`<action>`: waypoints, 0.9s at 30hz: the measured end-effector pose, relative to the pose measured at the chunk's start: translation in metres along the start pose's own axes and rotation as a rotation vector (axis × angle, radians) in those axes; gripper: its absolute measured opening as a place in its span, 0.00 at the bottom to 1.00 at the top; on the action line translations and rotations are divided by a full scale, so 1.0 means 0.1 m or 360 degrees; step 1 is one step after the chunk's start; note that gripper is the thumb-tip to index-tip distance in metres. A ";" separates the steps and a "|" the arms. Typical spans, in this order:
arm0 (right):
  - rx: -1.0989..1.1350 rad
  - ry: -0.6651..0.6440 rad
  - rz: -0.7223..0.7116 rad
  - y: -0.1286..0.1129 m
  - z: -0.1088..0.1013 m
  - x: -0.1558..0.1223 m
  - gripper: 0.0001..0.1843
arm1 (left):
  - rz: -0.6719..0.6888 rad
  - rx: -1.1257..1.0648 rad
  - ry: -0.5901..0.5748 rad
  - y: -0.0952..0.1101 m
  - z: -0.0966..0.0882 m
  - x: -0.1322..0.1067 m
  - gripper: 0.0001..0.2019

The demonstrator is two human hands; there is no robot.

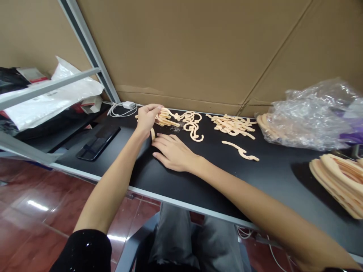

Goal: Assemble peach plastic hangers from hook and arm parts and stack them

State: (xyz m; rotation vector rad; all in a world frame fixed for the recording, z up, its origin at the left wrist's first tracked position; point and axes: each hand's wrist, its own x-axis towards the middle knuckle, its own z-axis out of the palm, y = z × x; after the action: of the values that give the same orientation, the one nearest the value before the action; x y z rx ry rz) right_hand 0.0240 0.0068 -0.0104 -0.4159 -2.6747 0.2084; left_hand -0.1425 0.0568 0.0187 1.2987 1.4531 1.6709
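Note:
My left hand (149,119) is at the back of the black table, its thumb and fingers pinched on a pale wooden piece at the edge of a stack of wooden strips (167,121). My right hand (174,152) lies palm down on the tabletop, fingers stretched out to the left. At its fingertips a small curved wooden piece (153,135) stands out; the rest of that piece is hidden. Just right of the stack are scroll-shaped wooden cut-outs (193,130), with sawdust-like crumbs between.
A pile of curved wooden cut-outs (232,125) and a single hooked one (241,151) lie to the right. Beyond are clear plastic wrap (312,117) and stacked wooden frames (337,181). At left are a phone (98,142), a white charger (129,105) and a metal shelf post (90,49).

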 end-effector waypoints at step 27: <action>0.0226 0.0326 0.0647 0.23 -0.91 -1.38 0.13 | 0.0497 0.0574 -0.0928 0.16 0.52 -0.70 0.13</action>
State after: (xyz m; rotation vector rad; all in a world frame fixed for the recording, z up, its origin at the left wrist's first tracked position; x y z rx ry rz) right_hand 0.1880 -0.0087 0.0134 -0.8821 -2.3338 0.4467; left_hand -0.0659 0.0118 0.0100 2.0871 1.2608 1.0692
